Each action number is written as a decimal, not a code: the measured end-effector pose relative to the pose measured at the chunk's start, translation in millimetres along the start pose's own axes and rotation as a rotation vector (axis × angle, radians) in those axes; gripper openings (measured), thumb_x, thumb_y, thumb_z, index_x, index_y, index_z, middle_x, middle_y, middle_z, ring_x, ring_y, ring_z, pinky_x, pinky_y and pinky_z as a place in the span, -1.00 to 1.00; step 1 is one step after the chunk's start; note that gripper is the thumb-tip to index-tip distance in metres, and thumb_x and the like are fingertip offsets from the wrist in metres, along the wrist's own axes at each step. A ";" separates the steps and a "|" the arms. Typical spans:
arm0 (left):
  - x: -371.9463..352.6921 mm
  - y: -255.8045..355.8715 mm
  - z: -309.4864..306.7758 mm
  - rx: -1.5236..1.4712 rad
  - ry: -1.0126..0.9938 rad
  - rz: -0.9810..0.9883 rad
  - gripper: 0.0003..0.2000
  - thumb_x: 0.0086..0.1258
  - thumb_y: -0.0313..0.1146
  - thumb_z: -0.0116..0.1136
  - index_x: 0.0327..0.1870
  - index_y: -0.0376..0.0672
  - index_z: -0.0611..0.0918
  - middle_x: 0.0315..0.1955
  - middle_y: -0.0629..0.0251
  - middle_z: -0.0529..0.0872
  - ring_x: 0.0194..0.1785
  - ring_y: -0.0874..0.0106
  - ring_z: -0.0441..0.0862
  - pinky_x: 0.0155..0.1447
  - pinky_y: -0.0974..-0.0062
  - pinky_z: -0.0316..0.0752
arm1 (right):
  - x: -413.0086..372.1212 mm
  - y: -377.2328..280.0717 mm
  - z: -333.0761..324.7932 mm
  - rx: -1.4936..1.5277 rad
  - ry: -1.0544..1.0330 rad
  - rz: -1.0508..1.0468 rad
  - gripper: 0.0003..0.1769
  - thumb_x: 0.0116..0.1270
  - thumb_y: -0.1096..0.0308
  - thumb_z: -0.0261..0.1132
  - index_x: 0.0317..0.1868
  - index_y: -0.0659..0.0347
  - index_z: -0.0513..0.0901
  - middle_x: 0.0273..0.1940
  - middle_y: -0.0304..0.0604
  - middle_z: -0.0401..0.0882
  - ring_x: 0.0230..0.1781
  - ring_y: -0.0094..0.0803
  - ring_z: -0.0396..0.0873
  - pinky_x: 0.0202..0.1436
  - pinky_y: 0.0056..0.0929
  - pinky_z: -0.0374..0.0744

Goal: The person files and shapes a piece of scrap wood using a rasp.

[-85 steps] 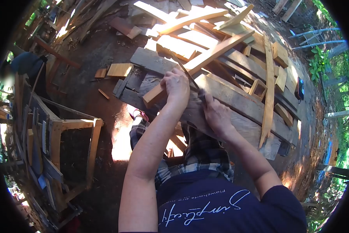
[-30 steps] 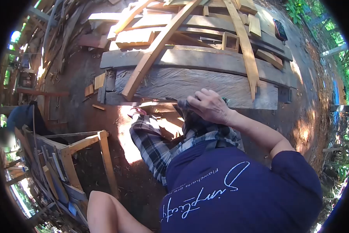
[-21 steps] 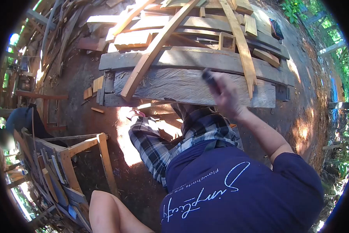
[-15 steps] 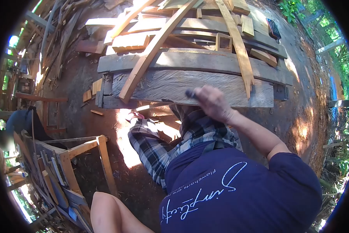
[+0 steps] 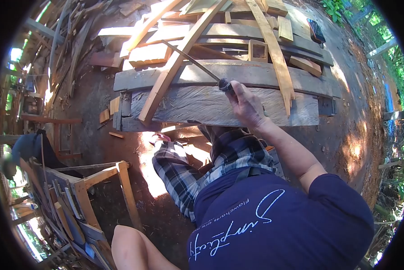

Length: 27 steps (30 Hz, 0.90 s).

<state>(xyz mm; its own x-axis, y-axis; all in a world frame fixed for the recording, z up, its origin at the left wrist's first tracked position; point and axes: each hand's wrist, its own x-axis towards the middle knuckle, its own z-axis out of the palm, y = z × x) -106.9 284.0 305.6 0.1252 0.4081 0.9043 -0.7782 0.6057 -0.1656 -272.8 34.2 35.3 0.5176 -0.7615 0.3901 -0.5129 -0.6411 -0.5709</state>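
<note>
My right hand (image 5: 248, 107) is closed round the dark handle of a long thin metal tool (image 5: 193, 62), like a file or a long screwdriver. Its slim shaft points up and left, crossing over a slanted timber strip (image 5: 177, 58) in this view. Below the hand lies a weathered grey plank (image 5: 188, 103) with rough grain, at the front of the bench. A second slanted strip (image 5: 274, 54) with a split end rests just right of the hand. Only the bent elbow of my left arm shows at the bottom; the left hand is out of view.
Stacked boards and offcuts (image 5: 150, 54) cover the bench beyond the plank. A dark phone-like object (image 5: 316, 30) sits at its far right. A wooden frame (image 5: 125, 189) with boards leaning on it stands to the left. Scrap timber (image 5: 76, 54) is piled at the back left.
My right hand has moved up slightly and turned, so the tool's shaft now shows clearly, pointing up and left. The view has shifted a little.
</note>
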 end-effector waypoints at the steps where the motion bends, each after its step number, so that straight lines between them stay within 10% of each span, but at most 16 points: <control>1: -3.4 -0.1 1.3 -0.013 0.001 -0.025 -0.46 0.32 0.14 0.06 0.12 -0.10 0.50 0.09 0.28 0.46 0.18 0.37 0.32 0.38 0.19 0.11 | 0.7 1.2 2.2 -0.022 -0.012 0.006 -0.73 0.40 0.25 0.16 0.00 0.08 0.31 -0.35 -0.01 0.52 -0.46 0.08 0.58 -0.51 -0.02 0.52; 14: -36.8 3.9 31.5 -0.114 0.039 -0.191 -0.61 0.36 0.02 0.13 0.01 -0.06 0.61 -0.08 0.31 0.63 0.04 0.43 0.49 0.32 0.23 0.17 | 24.1 -16.6 14.7 0.105 -0.039 -0.043 -0.69 0.34 0.32 0.21 0.04 0.08 0.37 -0.36 0.00 0.56 -0.44 0.09 0.58 -0.46 0.00 0.50; 15: -56.2 0.6 57.4 0.012 0.200 -0.560 -0.67 0.35 -0.01 0.11 -0.06 -0.03 0.63 -0.11 0.29 0.65 -0.01 0.45 0.54 0.22 0.19 0.32 | 31.7 -29.7 15.7 0.143 -0.038 -0.055 -0.74 0.36 0.33 0.20 0.03 0.08 0.43 -0.32 0.01 0.59 -0.39 0.07 0.59 -0.40 -0.02 0.52; 16: -48.7 1.3 54.4 0.060 0.215 -0.495 -0.67 0.35 -0.01 0.11 -0.06 -0.03 0.63 -0.11 0.29 0.65 -0.01 0.45 0.54 0.22 0.19 0.32 | 36.9 -40.4 20.5 0.170 -0.058 -0.129 -0.74 0.36 0.33 0.20 0.03 0.08 0.43 -0.32 0.01 0.59 -0.39 0.07 0.59 -0.40 -0.02 0.52; 20: -98.3 120.2 192.8 -0.298 -0.597 -0.434 -0.68 0.37 -0.03 0.09 -0.06 -0.04 0.63 -0.12 0.26 0.64 -0.04 0.39 0.55 0.13 0.19 0.41 | 44.4 -63.4 42.4 0.221 -0.123 -0.156 -0.83 0.43 0.30 0.15 -0.02 0.09 0.53 -0.21 0.03 0.63 -0.27 0.06 0.62 -0.28 -0.07 0.55; 24: -76.3 49.6 213.9 -0.680 -1.407 -0.689 -0.69 0.39 -0.05 0.06 -0.05 -0.06 0.63 -0.13 0.22 0.64 -0.07 0.33 0.57 0.04 0.19 0.49 | 41.4 -59.3 51.6 0.127 -0.186 -0.191 -0.77 0.45 0.28 0.13 0.05 0.10 0.49 -0.18 0.06 0.64 -0.26 0.07 0.63 -0.28 -0.07 0.56; 27: -93.5 34.0 219.9 -0.797 -1.547 -0.858 -0.70 0.43 -0.08 0.02 -0.07 -0.06 0.65 -0.17 0.16 0.62 -0.12 0.17 0.58 -0.11 0.19 0.58 | 40.8 -55.4 53.9 0.084 -0.152 -0.189 -0.75 0.45 0.27 0.13 0.08 0.10 0.46 -0.19 0.06 0.64 -0.26 0.08 0.63 -0.29 -0.06 0.56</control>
<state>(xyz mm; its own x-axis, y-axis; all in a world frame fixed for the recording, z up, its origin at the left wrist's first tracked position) -280.4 116.3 302.0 -0.6520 -0.7102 0.2653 -0.3447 0.5894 0.7306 -186.3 43.8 43.9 0.6989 -0.6019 0.3864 -0.3422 -0.7557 -0.5584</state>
